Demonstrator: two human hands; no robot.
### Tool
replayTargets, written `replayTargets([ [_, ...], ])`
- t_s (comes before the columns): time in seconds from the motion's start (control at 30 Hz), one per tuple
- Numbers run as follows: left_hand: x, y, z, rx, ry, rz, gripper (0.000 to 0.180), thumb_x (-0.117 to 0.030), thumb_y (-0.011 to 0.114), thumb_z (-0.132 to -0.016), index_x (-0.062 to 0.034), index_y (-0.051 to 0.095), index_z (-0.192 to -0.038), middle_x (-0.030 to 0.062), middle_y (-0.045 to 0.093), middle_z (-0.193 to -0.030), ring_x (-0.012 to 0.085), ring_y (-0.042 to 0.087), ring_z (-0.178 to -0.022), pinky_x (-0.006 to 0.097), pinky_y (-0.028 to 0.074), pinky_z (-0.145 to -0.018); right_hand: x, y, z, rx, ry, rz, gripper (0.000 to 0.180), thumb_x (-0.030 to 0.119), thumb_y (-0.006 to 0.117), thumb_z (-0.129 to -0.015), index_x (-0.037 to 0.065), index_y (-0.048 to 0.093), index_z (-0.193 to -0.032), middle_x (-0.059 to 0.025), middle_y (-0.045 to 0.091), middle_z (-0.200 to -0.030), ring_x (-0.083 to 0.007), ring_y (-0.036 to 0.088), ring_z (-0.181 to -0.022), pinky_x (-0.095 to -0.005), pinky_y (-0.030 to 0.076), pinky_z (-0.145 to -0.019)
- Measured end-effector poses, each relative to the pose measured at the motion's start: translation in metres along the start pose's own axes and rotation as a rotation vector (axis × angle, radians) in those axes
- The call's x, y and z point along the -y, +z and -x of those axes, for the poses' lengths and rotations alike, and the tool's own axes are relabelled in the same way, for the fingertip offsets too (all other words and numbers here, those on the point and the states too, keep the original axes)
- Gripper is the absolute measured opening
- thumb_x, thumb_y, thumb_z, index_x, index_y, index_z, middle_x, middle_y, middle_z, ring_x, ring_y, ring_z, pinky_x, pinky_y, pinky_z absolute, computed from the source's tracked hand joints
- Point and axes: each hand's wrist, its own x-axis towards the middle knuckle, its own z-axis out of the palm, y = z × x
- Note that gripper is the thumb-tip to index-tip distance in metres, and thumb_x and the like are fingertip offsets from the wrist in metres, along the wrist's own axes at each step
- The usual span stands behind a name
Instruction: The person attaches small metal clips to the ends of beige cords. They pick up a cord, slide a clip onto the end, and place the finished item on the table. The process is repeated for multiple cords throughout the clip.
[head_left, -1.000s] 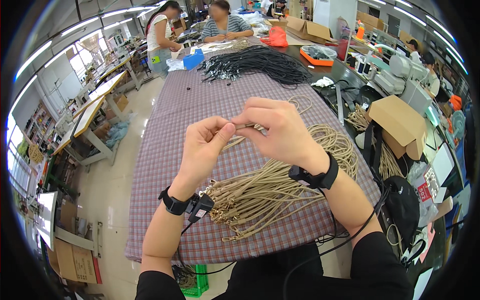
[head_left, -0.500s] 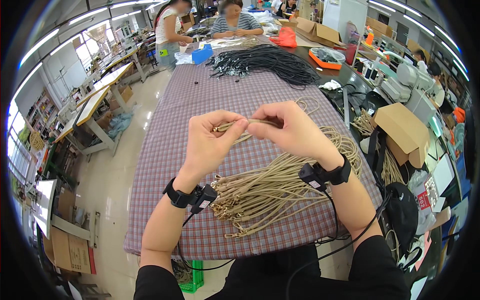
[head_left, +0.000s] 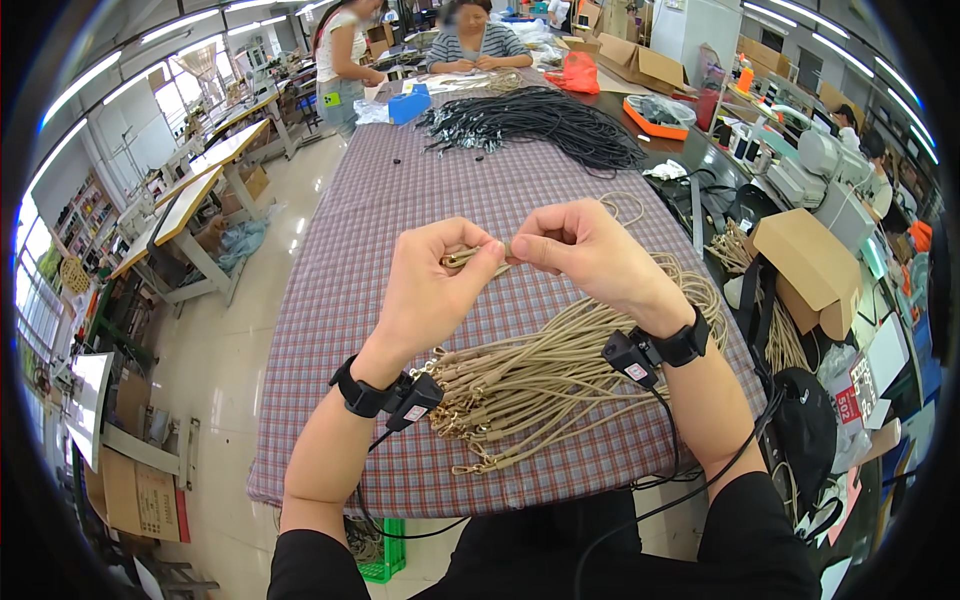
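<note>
My left hand [head_left: 440, 275] pinches a tan cord [head_left: 457, 257] between thumb and forefinger, with a bit of gold-coloured metal showing at its end. Close against it, my right hand [head_left: 583, 250] has thumb and fingertips pressed together at the same cord; what exactly lies in that pinch is mostly hidden. Both hands are raised above a checked cloth. Below them lies a thick bundle of tan cords [head_left: 560, 365], their gold metal clasps [head_left: 470, 415] toward the left and their loops toward the right.
The checked cloth [head_left: 350, 240] covers a long table. A pile of black cords [head_left: 540, 120] lies at its far end, near a blue box [head_left: 408, 105] and two people. An open cardboard box [head_left: 805, 265] and a black bag [head_left: 803, 425] stand at the right. Black cables run from my wrists.
My right hand's fingers have curled in, and the stretch of cord seen under them before is now hidden. Both hands sit slightly further right in the picture.
</note>
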Motion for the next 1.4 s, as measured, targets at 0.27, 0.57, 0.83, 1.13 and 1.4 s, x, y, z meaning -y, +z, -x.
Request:
replayTargets([
  [0.27,-0.005,-0.008,-0.002,0.035,-0.215,0.141,0.021,-0.018,0.073,-0.104,0.0002,0.076,-0.094,-0.0056,0.066,-0.075,-0.0001,0.05,-0.067,0.023,0.036,-0.059,0.008,0.005,0.003,-0.096,-0.07,0.171,0.018,0.015,0.077,-0.102,-0.003,0.078,-0.102,0.0009,0.069,-0.078,-0.0057,0.059,-0.074,-0.0274,0.05,-0.068],
  [0.57,0.0,-0.014,-0.005,0.108,-0.391,0.557,0.02,-0.016,0.071,-0.104,0.0,0.073,-0.092,-0.0107,0.047,-0.059,0.0005,0.032,-0.05,0.025,0.023,-0.049,0.003,0.01,0.003,-0.206,-0.337,0.287,0.012,0.01,0.08,-0.098,0.001,0.079,-0.105,-0.0058,0.077,-0.083,-0.0102,0.067,-0.07,-0.0286,0.052,-0.065],
  [0.83,-0.005,-0.007,-0.002,-0.011,-0.126,0.073,0.013,-0.01,0.071,-0.105,0.0004,0.075,-0.098,-0.0032,0.063,-0.07,0.0008,0.047,-0.062,0.024,0.034,-0.054,0.007,0.008,0.005,-0.187,-0.166,0.126,0.014,0.011,0.075,-0.101,-0.002,0.08,-0.099,-0.0029,0.074,-0.08,-0.0078,0.062,-0.069,-0.0278,0.049,-0.063],
  [1.13,-0.01,-0.004,0.0,-0.032,0.076,-0.173,0.012,-0.009,0.072,-0.104,0.0011,0.074,-0.098,-0.0004,0.067,-0.074,0.0025,0.053,-0.066,0.025,0.041,-0.058,0.005,-0.002,0.003,-0.035,-0.024,0.037,0.019,0.015,0.073,-0.103,-0.003,0.079,-0.103,0.0007,0.072,-0.082,-0.0049,0.059,-0.073,-0.026,0.047,-0.065],
  [1.4,0.001,-0.013,-0.005,0.118,-0.134,-0.032,0.019,-0.013,0.072,-0.105,0.0033,0.073,-0.097,-0.0016,0.068,-0.077,0.0027,0.054,-0.069,0.025,0.042,-0.061,0.008,0.001,0.003,-0.073,0.044,0.106,0.018,0.013,0.074,-0.102,-0.004,0.079,-0.104,-0.0019,0.074,-0.085,-0.0053,0.06,-0.075,-0.026,0.049,-0.068],
])
